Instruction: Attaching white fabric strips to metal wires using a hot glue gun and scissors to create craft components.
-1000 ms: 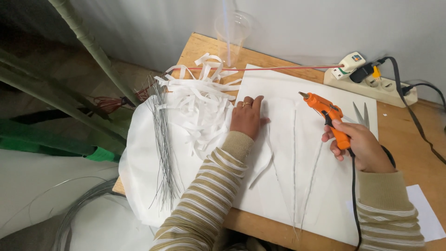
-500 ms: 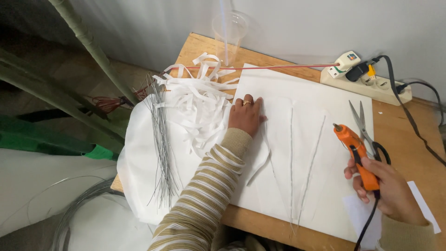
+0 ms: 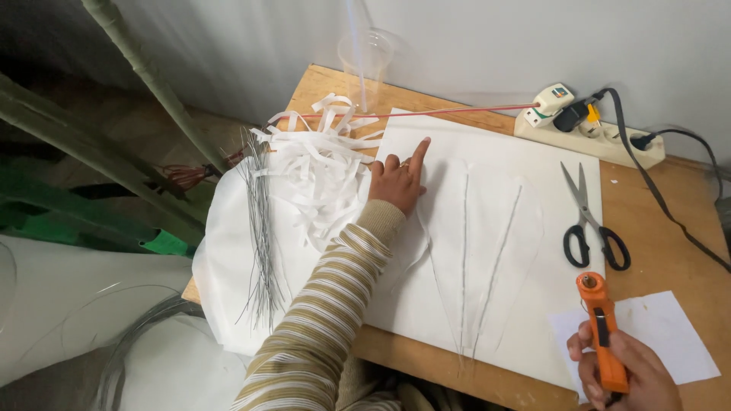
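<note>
Right hand (image 3: 620, 365) grips glue gun (image 3: 601, 327); left hand (image 3: 397, 183) presses white sheet (image 3: 495, 152).

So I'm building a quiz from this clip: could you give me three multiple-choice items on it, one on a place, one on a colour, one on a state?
1. Where do the scissors lie?
A. right of the white sheet
B. on the paper strips
C. in the cup

2. What colour is the glue gun?
A. blue
B. orange
C. green

3. What is the left hand doing?
A. gripping wires
B. holding the scissors
C. resting on the sheet, forefinger stretched out

Answers:
1 A: they lie on bare wood by the sheet's right edge.
2 B: its body is orange, held in the right hand.
3 C: the hand lies at the sheet's left edge, one finger pointing up the sheet.
</note>
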